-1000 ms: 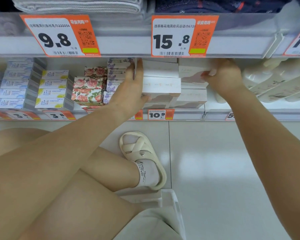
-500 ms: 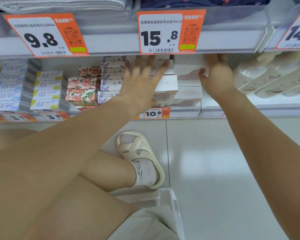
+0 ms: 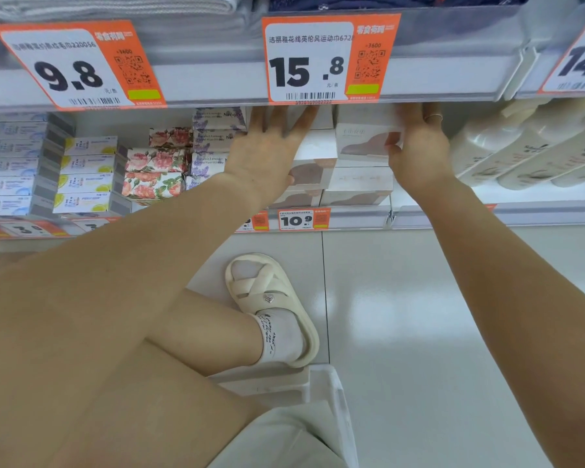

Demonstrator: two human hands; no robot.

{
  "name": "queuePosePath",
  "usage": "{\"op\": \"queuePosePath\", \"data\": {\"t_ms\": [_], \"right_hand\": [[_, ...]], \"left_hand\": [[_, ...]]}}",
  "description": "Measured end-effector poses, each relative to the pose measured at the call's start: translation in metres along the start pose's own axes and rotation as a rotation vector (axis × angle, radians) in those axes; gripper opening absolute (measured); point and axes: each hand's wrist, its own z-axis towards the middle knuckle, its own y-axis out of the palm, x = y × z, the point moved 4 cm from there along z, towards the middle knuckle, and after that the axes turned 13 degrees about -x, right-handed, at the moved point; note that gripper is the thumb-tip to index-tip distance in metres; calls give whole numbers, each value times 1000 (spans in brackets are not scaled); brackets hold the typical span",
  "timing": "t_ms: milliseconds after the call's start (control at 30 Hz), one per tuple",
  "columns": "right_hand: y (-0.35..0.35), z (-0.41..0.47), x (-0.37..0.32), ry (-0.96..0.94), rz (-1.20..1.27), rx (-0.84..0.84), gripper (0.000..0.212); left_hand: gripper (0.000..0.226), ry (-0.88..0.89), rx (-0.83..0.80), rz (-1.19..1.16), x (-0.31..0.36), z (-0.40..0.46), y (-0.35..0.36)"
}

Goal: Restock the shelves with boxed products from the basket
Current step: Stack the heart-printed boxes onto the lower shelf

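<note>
Two bare hands reach into the lower shelf (image 3: 453,216) under the orange price tag reading 15.8 (image 3: 328,59). The left hand (image 3: 267,153) has its fingers straight and spread, laid flat against the front of a stack of white boxes (image 3: 313,170), holding nothing. The right hand (image 3: 419,153), a thin ring on one finger, holds the right end of the top white-and-mauve box (image 3: 362,143), thumb at its front edge and fingers reaching behind; that box sits atop a second stack just right of the first, close under the upper shelf edge. Left of the stacks stand lavender-print boxes (image 3: 210,143), rose-print boxes (image 3: 152,173) and blue and yellow cartons (image 3: 81,177). Pale bottles (image 3: 520,150) lie to the right. Below, a cream sandal (image 3: 271,298) rests on the tiled floor, and a white basket's rim (image 3: 321,383) shows near the knee; its contents are hidden
</note>
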Motion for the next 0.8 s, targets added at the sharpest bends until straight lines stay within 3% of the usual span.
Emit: {"op": "queuePosePath", "data": {"t_ms": [533, 800], "right_hand": [[0, -3, -1, 13, 6, 14, 56], [1, 6, -1, -45, 32, 14, 53]], "left_hand": [[106, 30, 16, 53, -7, -2, 3], [99, 12, -62, 18, -10, -8, 8]]}}
